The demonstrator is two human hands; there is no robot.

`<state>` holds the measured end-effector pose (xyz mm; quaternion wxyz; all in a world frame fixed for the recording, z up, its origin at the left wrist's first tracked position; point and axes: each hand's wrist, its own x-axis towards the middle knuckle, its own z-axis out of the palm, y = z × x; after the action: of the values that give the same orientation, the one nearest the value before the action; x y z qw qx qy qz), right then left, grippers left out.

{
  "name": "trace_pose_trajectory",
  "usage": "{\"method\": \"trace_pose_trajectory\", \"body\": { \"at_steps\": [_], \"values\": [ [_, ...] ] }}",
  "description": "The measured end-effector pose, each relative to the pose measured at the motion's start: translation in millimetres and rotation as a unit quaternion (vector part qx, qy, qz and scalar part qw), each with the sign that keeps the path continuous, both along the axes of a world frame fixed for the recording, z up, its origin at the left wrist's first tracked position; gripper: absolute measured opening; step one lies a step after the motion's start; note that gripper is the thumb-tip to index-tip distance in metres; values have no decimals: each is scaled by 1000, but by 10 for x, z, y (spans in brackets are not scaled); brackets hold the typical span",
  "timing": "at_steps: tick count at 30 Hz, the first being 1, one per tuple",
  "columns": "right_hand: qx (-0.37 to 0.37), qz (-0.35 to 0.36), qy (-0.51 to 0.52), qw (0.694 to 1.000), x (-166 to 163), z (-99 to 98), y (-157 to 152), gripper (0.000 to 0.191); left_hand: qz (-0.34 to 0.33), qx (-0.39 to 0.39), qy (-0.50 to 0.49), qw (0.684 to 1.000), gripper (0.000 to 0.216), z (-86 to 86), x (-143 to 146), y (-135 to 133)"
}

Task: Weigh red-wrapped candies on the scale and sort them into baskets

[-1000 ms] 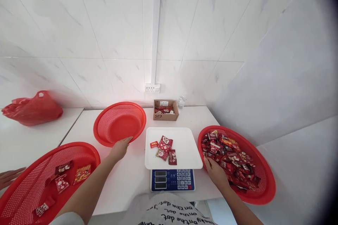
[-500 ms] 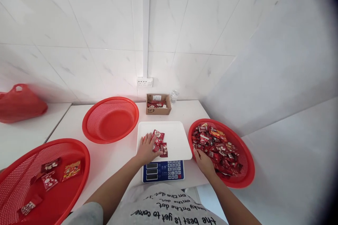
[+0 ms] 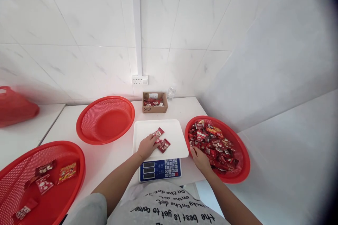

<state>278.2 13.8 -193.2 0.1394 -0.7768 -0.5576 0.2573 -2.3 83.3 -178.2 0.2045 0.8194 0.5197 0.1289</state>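
My left hand [image 3: 146, 146] lies on the white scale tray [image 3: 173, 130], fingers curled over some of the red snack packets there. Two more packets [image 3: 161, 140] show just beyond its fingertips. The tray sits on a blue digital scale [image 3: 160, 169] right in front of me. My right hand [image 3: 200, 158] rests on the near rim of the red basket [image 3: 233, 180] at the right, which is heaped with red packets [image 3: 213, 144]. Its fingers are stretched out and touch the nearest packets.
An empty red basket [image 3: 105, 119] stands behind and left of the scale. Another red basket [image 3: 56, 200] at the near left holds several packets. A small cardboard box [image 3: 155, 102] with packets and a glass [image 3: 171, 94] stand at the wall. A red bag [image 3: 13, 110] lies far left.
My left hand left the empty basket's rim, came down on the tray and closed over the packets, pulling some toward me. My right hand has stayed on the full basket's rim.
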Motion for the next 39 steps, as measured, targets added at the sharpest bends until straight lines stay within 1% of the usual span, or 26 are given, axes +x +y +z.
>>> {"method": "trace_pose_trajectory", "body": {
  "at_steps": [3, 5, 7, 10, 12, 14, 16, 18, 19, 21, 23, 25, 27, 29, 31, 34, 36, 39],
  "values": [
    [-7, 1, 0, 1000, 7, -15, 6, 53, 17, 0, -50, 999, 26, 57, -31, 18],
    [-10, 0, 2, 1000, 6, -9, 8, 53, 47, 17, -89, 995, 22, 122, -91, 67],
    [-11, -3, 5, 1000, 2, 4, 7, 52, 97, 45, -120, 987, 20, 219, -208, 158],
    [-10, -7, 8, 1000, -3, 20, 6, 51, 199, 87, -134, 967, 20, 406, -512, 347],
    [-10, -8, 9, 1000, -4, 21, 6, 51, 268, 99, -104, 953, 24, 528, -778, 473],
    [-10, -5, 10, 1000, -4, 19, 9, 51, 323, 82, -60, 941, 31, 611, -1036, 575],
    [-7, -3, 9, 1000, -4, 19, 11, 51, 354, 56, -6, 933, 42, 634, -1218, 641],
    [-8, -5, 8, 1000, -5, 24, 12, 51, 362, 40, 49, 930, 51, 591, -1262, 662],
    [-9, -7, 8, 1000, -5, 27, 11, 51, 353, 39, 72, 932, 53, 548, -1222, 653],
    [-11, -11, 10, 1000, -4, 31, 10, 52, 303, 46, 94, 947, 52, 432, -1020, 592],
    [-9, -10, 11, 1000, -3, 31, 9, 52, 200, 52, 79, 975, 51, 296, -699, 474],
    [-7, -7, 11, 1000, -3, 29, 8, 52, 79, 20, 52, 995, 58, 162, -334, 318],
    [-9, -6, 13, 1000, -5, 28, 8, 52, -2, -18, 34, 999, 69, 51, -10, 154],
    [-9, -7, 16, 1000, -7, 29, 7, 51, -51, -24, 38, 998, 77, -22, 219, 18],
    [-8, -7, 18, 1000, -8, 32, 5, 50, -81, 2, 44, 996, 72, -47, 336, -64],
    [-12, -6, 16, 1000, -9, 38, 3, 51, -89, 33, 44, 994, 51, -7, 364, -82],
    [-14, -6, 15, 1000, -12, 43, 3, 51, -76, 18, 47, 996, 44, 44, 346, -50],
    [-8, -3, 16, 1000, -14, 48, 7, 51, -53, -15, 50, 997, 41, 104, 340, 11]
  ]
}}
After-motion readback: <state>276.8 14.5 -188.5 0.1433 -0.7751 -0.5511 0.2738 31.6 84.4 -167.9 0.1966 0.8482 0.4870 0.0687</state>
